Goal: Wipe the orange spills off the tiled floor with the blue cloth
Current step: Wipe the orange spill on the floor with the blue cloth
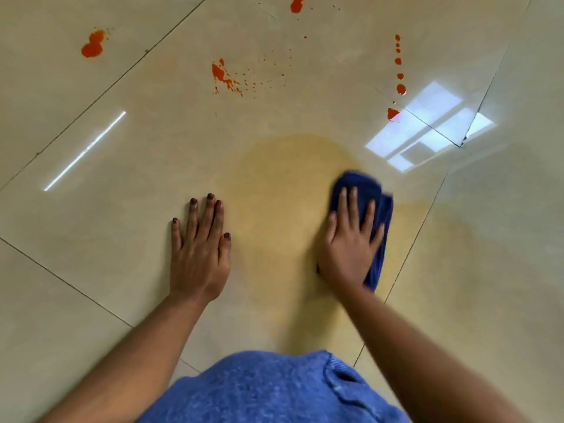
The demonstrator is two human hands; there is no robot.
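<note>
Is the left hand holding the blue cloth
No, the left hand lies flat and bare on the tiled floor, while the right hand presses the blue cloth.

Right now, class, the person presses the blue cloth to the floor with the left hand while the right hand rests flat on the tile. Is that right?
Not quite: the hands are swapped. In the head view the right hand presses the blue cloth to the tiled floor, and the left hand rests flat on the tile. The rest stands.
</note>
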